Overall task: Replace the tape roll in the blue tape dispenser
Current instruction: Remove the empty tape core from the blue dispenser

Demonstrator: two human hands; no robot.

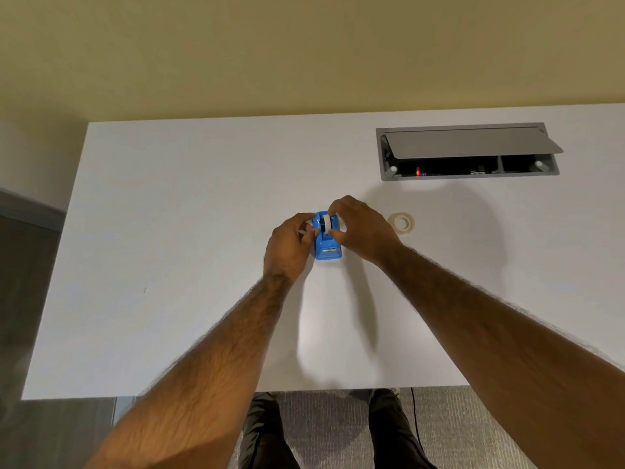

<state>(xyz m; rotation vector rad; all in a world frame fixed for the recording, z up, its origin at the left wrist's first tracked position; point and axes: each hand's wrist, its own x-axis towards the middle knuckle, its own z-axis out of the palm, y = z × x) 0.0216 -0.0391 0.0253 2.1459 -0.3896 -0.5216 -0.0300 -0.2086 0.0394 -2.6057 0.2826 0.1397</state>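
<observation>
The blue tape dispenser (327,247) stands on the white table (189,231), its cutter end towards me. A tape roll (326,224) sits upright in its cradle. My left hand (287,247) grips the dispenser's left side. My right hand (358,228) reaches over from the right, thumb and fingers pinched on the roll in the cradle. A second, pale tape roll (401,223) lies flat on the table to the right, apart from both hands.
An open cable hatch (468,152) with a raised grey lid is set into the table at the back right. A yellow wall runs behind the table. The near table edge lies below my forearms, with my legs and carpet beneath.
</observation>
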